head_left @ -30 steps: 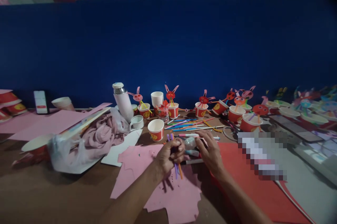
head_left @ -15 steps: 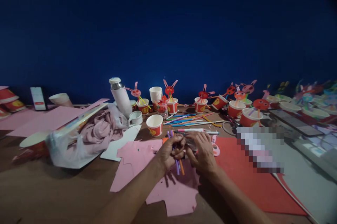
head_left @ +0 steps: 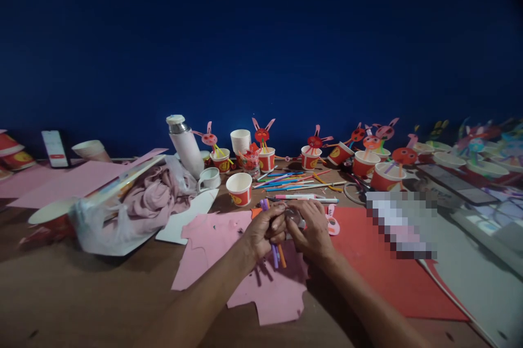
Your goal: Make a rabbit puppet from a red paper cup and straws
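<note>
Purple and orange straws (head_left: pixel 275 257) stick out above and below my left hand (head_left: pixel 263 230), whose fingers are closed round them. Close beside it, my right hand (head_left: pixel 314 228) is bent over a clear, shiny thing (head_left: pixel 295 219), mostly covered by the fingers; its kind I cannot make out. Both hands are over a cut sheet of pink paper (head_left: pixel 280 301). Just past my right hand lies a pink paper rabbit face (head_left: pixel 333 224), on the edge of a red sheet (head_left: pixel 368 261).
Beyond the hands lie loose coloured straws (head_left: pixel 294 180), markers (head_left: pixel 300 197) and a paper cup (head_left: pixel 239 190). Cups with rabbit figures (head_left: pixel 267 160) line the blue partition (head_left: pixel 261 54). A flask (head_left: pixel 186 146), a mug (head_left: pixel 209 179) and a plastic bag (head_left: pixel 102 231) stand left.
The scene has shifted slightly up in view. My right hand's fingers have curled in closer to my left hand, which keeps its grip on the straws.
</note>
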